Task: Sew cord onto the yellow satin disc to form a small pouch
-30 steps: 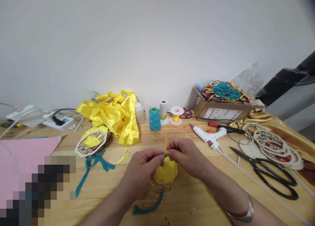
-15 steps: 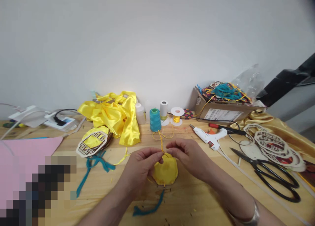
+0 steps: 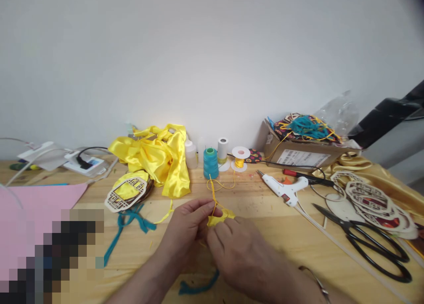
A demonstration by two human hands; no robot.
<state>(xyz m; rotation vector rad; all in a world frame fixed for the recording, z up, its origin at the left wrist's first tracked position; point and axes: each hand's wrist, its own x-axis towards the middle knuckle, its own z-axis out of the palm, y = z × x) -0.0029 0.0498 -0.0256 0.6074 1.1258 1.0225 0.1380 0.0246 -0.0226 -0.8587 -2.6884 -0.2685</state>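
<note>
Between the thumb and fingers of my left hand (image 3: 189,227) is pinched a yellow cord (image 3: 213,190), which has a braided stretch and runs up from the hand toward the thread cones. Beneath the fingers lies a padded yellow satin pouch (image 3: 222,216), with only its top part showing. My right hand (image 3: 240,253) is curled, knuckles up, over the rest of the pouch. Its fingertips are hidden, so what they grip cannot be made out. A teal yarn strand (image 3: 199,287) lies on the wood below the hands.
A teal thread cone (image 3: 210,163), a spool of yellow cord (image 3: 240,158) and yellow satin (image 3: 155,156) stand behind. To the right are a glue gun (image 3: 284,188), black scissors (image 3: 364,242), wooden cutouts (image 3: 374,198) and a full cardboard box (image 3: 301,156). Stacked fretwork frames (image 3: 127,193) lie left.
My right hand has moved from the cord at the pouch's top down over the pouch, covering most of it. My left hand keeps its pinch. The view has shifted slightly.
</note>
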